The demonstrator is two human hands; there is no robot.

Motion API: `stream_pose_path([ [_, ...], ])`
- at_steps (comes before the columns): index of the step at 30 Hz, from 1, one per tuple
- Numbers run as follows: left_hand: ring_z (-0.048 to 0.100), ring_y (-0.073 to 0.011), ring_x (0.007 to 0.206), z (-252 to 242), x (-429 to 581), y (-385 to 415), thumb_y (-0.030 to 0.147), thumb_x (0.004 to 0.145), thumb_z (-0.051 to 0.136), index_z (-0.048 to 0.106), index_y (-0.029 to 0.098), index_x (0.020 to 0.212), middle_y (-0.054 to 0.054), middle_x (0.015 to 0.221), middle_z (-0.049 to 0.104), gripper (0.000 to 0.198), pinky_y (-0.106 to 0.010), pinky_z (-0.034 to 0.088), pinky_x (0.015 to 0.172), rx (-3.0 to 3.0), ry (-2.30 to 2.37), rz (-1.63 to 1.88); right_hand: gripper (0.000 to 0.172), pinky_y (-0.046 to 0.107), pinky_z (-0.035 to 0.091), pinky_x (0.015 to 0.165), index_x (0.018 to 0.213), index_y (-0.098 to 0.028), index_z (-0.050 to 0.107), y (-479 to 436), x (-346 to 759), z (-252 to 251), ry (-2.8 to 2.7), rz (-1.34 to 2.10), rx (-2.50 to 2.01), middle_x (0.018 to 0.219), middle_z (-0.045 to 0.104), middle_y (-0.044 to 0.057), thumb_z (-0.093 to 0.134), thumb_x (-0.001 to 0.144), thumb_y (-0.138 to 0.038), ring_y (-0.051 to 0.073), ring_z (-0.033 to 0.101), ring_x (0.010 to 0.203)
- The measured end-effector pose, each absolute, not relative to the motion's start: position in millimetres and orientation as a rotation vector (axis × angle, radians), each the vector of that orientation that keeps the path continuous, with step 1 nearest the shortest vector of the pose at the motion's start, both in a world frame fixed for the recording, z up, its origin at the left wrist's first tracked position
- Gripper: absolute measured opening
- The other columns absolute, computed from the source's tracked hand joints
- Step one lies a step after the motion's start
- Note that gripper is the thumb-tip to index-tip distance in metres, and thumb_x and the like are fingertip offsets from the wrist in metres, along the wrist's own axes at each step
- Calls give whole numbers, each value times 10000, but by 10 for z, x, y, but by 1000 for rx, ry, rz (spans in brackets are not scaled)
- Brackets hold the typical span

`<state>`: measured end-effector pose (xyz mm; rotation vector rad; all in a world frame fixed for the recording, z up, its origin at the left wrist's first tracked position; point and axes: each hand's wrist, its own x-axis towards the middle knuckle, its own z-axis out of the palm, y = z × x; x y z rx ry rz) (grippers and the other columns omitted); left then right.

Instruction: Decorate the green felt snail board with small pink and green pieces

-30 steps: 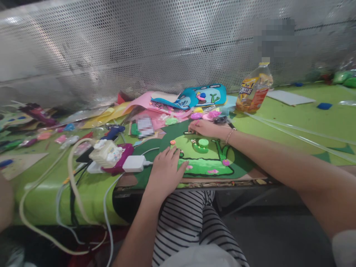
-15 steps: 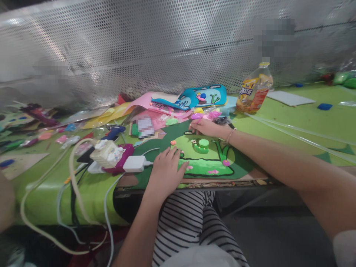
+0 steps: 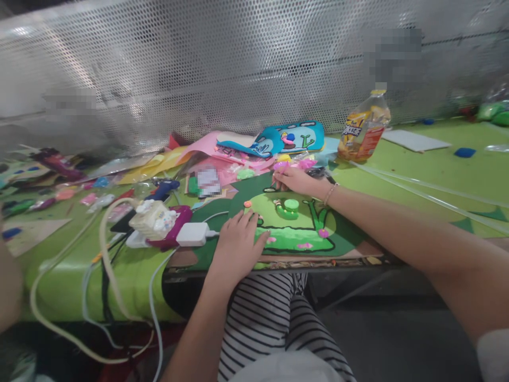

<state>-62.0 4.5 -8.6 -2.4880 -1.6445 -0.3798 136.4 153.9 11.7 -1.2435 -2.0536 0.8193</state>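
A green craft sheet (image 3: 350, 233) lies at the table's front edge, decorated with a light green snail-like clay figure (image 3: 290, 207), a dark-outlined plant (image 3: 318, 215) and small pink pieces. My left hand (image 3: 240, 241) rests flat on the sheet's left side, fingers stretched out and thumb apart. Over the sheet's upper edge, my right hand (image 3: 292, 181) has its fingertips bent together in a pinch, beside a small black-outlined pale shape (image 3: 269, 189). Whatever is between those fingertips is too small to make out. Pink and purple clay packets (image 3: 305, 162) lie just behind that hand.
Left of the sheet sit a power strip with plugs (image 3: 157, 223), a white adapter (image 3: 192, 234), looping cables and a blue glue gun (image 3: 163, 188). Behind are a blue decorated sheet (image 3: 314, 135) and coloured sheets. A bottle (image 3: 363, 130) stands right, near clear tubing (image 3: 429, 191).
My right hand has shifted very slightly, its fingertips still pinched at the sheet's upper edge. The left hand has stayed in place.
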Motion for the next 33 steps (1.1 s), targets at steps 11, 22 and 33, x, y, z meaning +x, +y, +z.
stream_pose_path([
  [11, 414, -273, 1287, -108, -631, 54, 432, 938, 351, 539, 118, 1254, -113, 1354, 509, 483, -442, 347, 1065, -2497, -1642, -395, 291, 164, 428, 541, 730, -136, 576, 1514, 1351, 134, -2085, 769, -1296, 696, 667, 44, 409, 947, -234, 76, 550, 553],
  [22, 416, -271, 1286, -109, -631, 52, 435, 939, 352, 539, 122, 1253, -109, 1349, 514, 482, -439, 354, 1062, -2496, -1635, -393, 243, 163, 429, 530, 765, -144, 561, 1479, 1333, 155, -2095, 793, -1309, 701, 654, 31, 404, 942, -197, 71, 544, 538],
  [33, 411, -280, 1287, -104, -629, 54, 439, 941, 344, 537, 102, 1258, -112, 1340, 521, 502, -448, 354, 1064, -2490, -1629, -386, 218, 166, 432, 546, 790, -147, 562, 1464, 1337, 161, -2138, 804, -1305, 706, 648, 29, 404, 937, -180, 78, 546, 563],
])
